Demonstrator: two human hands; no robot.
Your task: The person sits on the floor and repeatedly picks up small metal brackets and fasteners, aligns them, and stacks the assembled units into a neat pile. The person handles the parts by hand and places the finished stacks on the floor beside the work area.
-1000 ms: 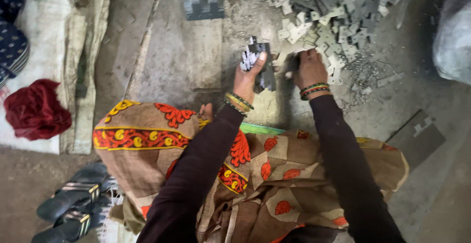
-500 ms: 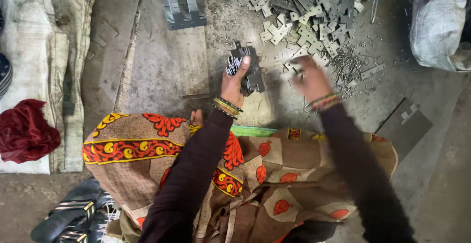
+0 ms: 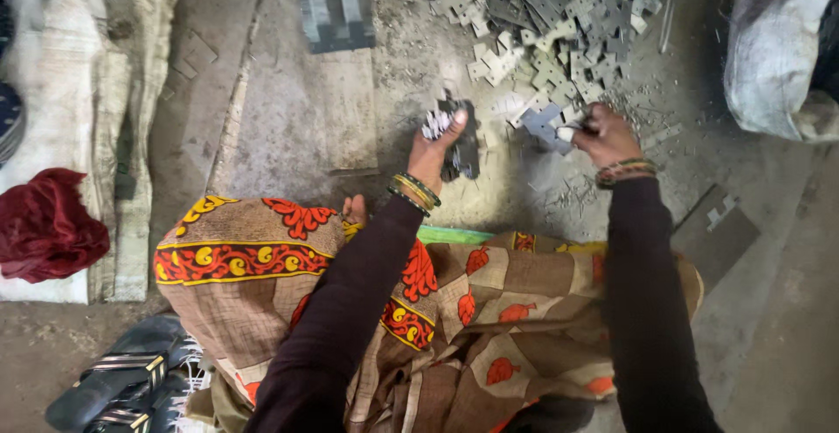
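Reaching right hand point(image 3: 603, 136) now grips plate point(image 3: 544, 124)

The floor point(image 3: 288, 127) was bare, dusty concrete, gritty with metal filings. A heap of small grey metal stampings point(image 3: 559, 22) lay spread on it just beyond the fingertips of both hands, thinning to loose scraps under the right fingers. Further out from the left fingers, a neat row of stacked stampings point(image 3: 332, 5) rested beside a flat board point(image 3: 345, 105). Well to the left of the left fingers, pale sacking point(image 3: 61, 92) covered the ground, with a crumpled red cloth point(image 3: 44, 228) on it. Dark sandals point(image 3: 122, 385) sat nearer the person's body. To the right of the right fingers lay a flat metal plate point(image 3: 717, 236) and a bulging grey sack point(image 3: 778, 48).
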